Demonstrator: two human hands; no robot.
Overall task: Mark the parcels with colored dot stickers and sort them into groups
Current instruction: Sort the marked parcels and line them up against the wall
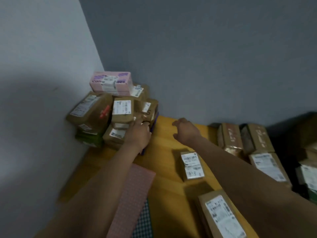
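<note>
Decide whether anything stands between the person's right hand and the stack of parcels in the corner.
No object does. Only a strip of bare wooden surface separates the right hand from the stack of parcels. The left hand is at the stack's lower near edge, covering the parcels there.

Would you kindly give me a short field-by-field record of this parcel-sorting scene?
surface: yellow table
corner pile: brown parcels stacked against the wall, pink box on top
left hand: reaching into the pile; grip unclear
right hand: above the table, holding nothing
sheets: pink sticker sheet, dark dotted sheet beside it
right side: labelled parcels
</note>
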